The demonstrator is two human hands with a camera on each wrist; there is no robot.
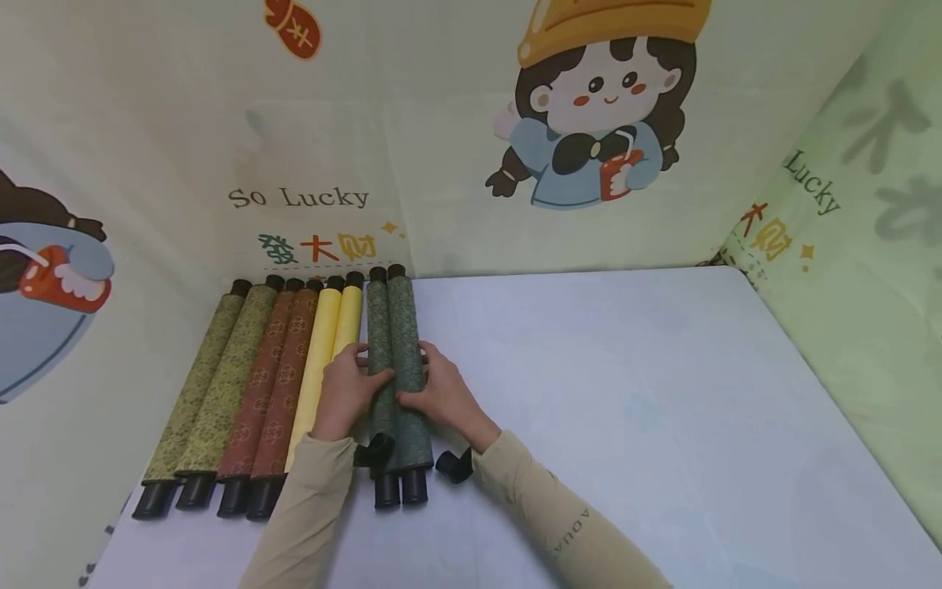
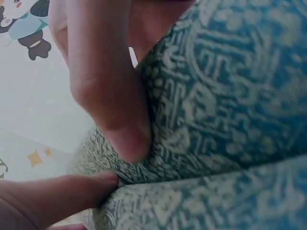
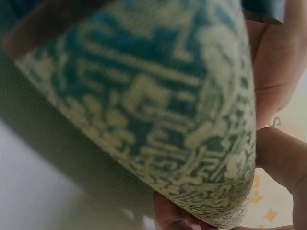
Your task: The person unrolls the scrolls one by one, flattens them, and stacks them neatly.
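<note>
Two dark green patterned scrolls lie side by side, the left green scroll [image 1: 379, 319] touching the right green scroll [image 1: 403, 319]. My left hand [image 1: 346, 394] grips the left one, thumb on top and fingers around its outer side. My right hand [image 1: 446, 398] holds the right one from its outer side, thumb also on top. Black knobs stick out at both ends of each scroll. In the left wrist view the patterned cloth [image 2: 216, 96] fills much of the picture beside the fingertips. The right wrist view shows the scroll's rounded side [image 3: 158, 110] close up.
Left of the green pair lie two yellow scrolls [image 1: 318, 360], two reddish-brown scrolls [image 1: 262, 384] and two olive scrolls [image 1: 226, 384], roughly parallel. All rest on a white table [image 1: 625, 393]. A printed cloth backdrop [image 1: 449, 164] rises behind the table's far edge.
</note>
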